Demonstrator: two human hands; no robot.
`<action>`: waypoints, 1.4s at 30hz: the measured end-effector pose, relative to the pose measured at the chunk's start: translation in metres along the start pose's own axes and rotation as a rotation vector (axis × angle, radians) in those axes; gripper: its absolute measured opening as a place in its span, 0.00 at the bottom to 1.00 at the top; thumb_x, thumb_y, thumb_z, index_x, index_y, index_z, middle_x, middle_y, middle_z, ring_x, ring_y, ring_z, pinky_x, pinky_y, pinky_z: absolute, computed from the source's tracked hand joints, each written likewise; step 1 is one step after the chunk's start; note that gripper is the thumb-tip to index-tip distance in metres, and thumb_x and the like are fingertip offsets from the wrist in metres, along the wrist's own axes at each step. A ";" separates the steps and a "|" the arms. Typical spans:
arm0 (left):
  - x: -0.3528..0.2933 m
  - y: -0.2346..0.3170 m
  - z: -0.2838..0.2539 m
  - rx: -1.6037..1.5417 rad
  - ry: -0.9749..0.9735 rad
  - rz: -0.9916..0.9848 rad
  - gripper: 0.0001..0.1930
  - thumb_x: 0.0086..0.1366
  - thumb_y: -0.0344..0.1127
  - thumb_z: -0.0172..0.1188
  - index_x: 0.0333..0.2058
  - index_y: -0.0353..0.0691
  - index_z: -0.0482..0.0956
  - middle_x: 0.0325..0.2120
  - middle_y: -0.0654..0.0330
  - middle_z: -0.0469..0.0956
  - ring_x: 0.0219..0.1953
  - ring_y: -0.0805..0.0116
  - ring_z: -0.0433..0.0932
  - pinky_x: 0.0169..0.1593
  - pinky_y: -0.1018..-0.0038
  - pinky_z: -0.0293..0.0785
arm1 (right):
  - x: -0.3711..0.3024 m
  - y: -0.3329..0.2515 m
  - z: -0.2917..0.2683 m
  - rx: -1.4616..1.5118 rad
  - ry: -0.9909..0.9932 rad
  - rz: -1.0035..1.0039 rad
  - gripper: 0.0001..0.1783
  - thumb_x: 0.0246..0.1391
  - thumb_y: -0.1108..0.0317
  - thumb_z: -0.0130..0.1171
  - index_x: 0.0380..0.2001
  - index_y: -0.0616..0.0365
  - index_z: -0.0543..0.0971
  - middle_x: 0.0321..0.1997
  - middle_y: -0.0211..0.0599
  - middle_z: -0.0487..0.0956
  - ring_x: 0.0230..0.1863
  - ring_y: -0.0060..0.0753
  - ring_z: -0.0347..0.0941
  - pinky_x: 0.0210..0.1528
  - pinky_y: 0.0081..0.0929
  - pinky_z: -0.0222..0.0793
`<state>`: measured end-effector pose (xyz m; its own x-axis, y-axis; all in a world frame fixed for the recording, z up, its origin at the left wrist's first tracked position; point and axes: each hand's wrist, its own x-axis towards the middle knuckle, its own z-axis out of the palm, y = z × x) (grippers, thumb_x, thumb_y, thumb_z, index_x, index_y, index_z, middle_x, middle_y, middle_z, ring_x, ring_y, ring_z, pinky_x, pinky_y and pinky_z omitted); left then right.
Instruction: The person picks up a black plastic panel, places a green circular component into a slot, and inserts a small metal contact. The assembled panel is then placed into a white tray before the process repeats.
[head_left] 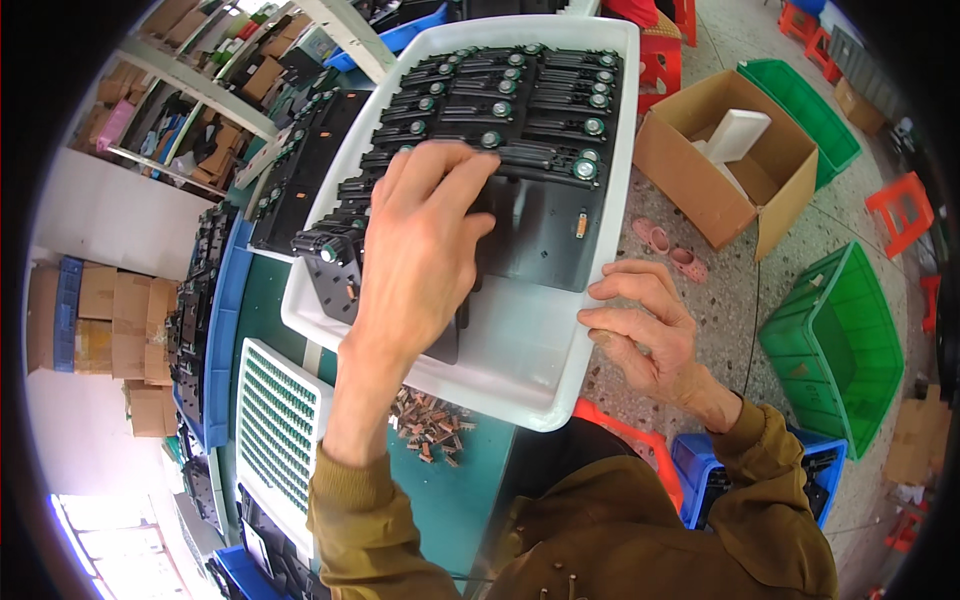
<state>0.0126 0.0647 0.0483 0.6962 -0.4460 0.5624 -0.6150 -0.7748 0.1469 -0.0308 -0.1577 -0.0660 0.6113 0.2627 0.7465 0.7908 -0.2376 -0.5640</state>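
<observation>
A white plastic tray (490, 335) stands tilted in front of me, filled with rows of black plastic parts (500, 90), each bearing a round silver piece. My left hand (425, 235) reaches over the tray with its fingers curled down among the parts. Its fingertips are partly hidden, so what they hold does not show. At the tray's right rim, my right hand (645, 325) has its bent fingers against the edge and grips it. A flat black plate (540, 235) with a small copper-coloured piece lies in the tray between the hands.
Small copper-coloured pieces (430, 425) lie heaped on the green table (430, 510). A white tray of green pieces (280, 430) is at left. On the floor at right are an open cardboard box (690, 180), a green crate (840, 340) and a blue crate (690, 470).
</observation>
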 end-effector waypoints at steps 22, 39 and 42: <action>-0.323 0.103 -0.056 0.031 0.039 -0.595 0.24 0.43 0.27 0.64 0.45 0.37 0.77 0.40 0.58 0.72 0.47 0.59 0.72 0.47 0.64 0.67 | 0.111 -0.207 0.122 0.351 -1.350 -0.170 0.16 0.45 0.79 0.64 0.41 0.66 0.79 0.35 0.46 0.79 0.36 0.46 0.77 0.38 0.33 0.72; -0.351 0.102 -0.031 -0.230 0.385 -0.691 0.19 0.51 0.27 0.57 0.44 0.33 0.79 0.52 0.44 0.73 0.55 0.45 0.70 0.59 0.56 0.67 | 0.002 -0.401 0.548 0.717 -1.269 0.517 0.20 0.55 0.66 0.65 0.44 0.71 0.73 0.42 0.48 0.75 0.35 0.39 0.79 0.35 0.33 0.84; -0.356 0.104 -0.039 -0.393 0.443 -0.762 0.19 0.51 0.27 0.57 0.45 0.33 0.79 0.52 0.44 0.73 0.55 0.44 0.70 0.59 0.56 0.66 | -0.015 -0.410 0.566 0.656 -1.174 0.667 0.14 0.50 0.79 0.63 0.40 0.72 0.76 0.46 0.50 0.78 0.37 0.42 0.80 0.35 0.37 0.86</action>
<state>-0.3136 0.1602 -0.1051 0.8065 0.3860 0.4478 -0.1920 -0.5453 0.8159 -0.3475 0.4651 -0.0458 0.2778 0.9338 -0.2255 0.0426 -0.2464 -0.9682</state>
